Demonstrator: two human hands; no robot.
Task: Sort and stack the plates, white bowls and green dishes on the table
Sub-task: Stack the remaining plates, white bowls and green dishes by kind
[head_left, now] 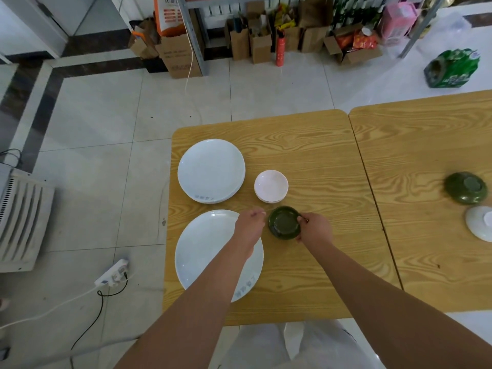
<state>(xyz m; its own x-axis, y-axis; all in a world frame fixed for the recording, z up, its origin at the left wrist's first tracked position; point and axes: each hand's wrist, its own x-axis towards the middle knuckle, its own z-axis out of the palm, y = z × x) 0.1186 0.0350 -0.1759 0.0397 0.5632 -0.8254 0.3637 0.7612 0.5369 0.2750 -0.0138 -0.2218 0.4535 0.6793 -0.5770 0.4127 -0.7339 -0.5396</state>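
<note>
A stack of green dishes (284, 222) sits upright near the middle of the left table (314, 145). My right hand (315, 230) grips its right rim, thumb on the edge. My left hand (250, 227) hovers just left of the stack, fingers loosely curled, holding nothing, above the near white plate (202, 257). A stack of white plates (211, 170) lies at the far left. Stacked white bowls (271, 186) stand beside it. On the right table lie an upturned green dish (466, 187) and an upturned white bowl (480, 222).
Two wooden tables meet along a seam (372, 195). Left of the table, on the tiled floor, are a white heater (21, 219) and a power strip (111, 274). Cardboard boxes (181, 54) line the far shelves. A green package (452, 67) lies at the far right.
</note>
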